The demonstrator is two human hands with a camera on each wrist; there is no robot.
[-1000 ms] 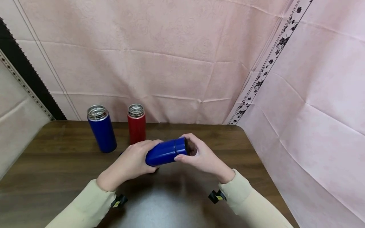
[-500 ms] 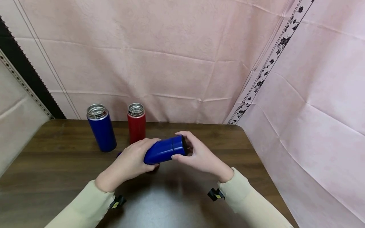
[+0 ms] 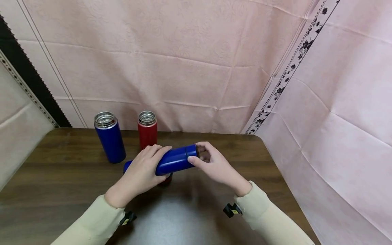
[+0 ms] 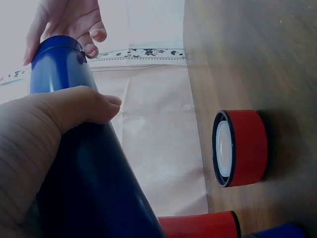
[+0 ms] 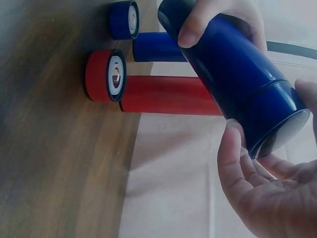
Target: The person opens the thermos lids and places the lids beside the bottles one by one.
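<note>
A blue thermos bottle [image 3: 173, 161] lies tilted across the front of me, its right end a little higher. My left hand [image 3: 139, 173] grips its body from the left, thumb over the near side in the left wrist view. At the upper end, my right hand [image 3: 215, 166] holds the bottle's blue lid [image 5: 270, 116], thumb on one side and fingers round the other. A thin seam parts lid and body. Beneath the left hand, a red lid [image 4: 247, 148] rests on the table, partly hidden in the head view; a blue lid [image 5: 124, 21] sits farther left.
An uncapped blue bottle [image 3: 111, 143] and an uncapped red bottle [image 3: 147, 134] stand upright at the back left of the brown wooden table [image 3: 70, 180]. Pink cloth [image 3: 183, 68] hangs behind and along the right side.
My right thumb has shifted up over the lid's near side and its fingers have moved round the end. The held bottle has turned slightly, hiding its end face. Both standing bottles have stayed put.
</note>
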